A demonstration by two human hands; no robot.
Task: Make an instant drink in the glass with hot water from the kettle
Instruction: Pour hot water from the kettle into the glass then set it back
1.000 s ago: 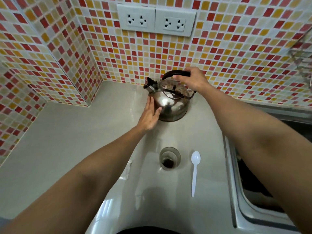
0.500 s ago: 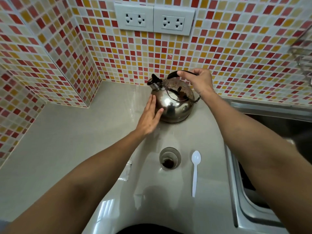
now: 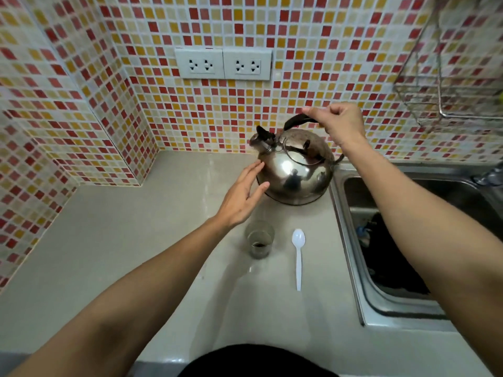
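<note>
The glass (image 3: 260, 238) sits on the counter (image 3: 114, 240) in front of us, with a little dark powder at the bottom. A white spoon (image 3: 298, 254) lies just beside it. Behind the glass sits the shiny kettle (image 3: 295, 170), close to the sink (image 3: 351, 240). Our right hand (image 3: 339, 123) is wrapped around the black handle on top. Our left hand (image 3: 241, 198) is spread flat, fingers at the kettle's side. We think we are about to pour. Next we must lift the kettle, bring its spout over the glass, and tip slowly so no hot water splashes.
</note>
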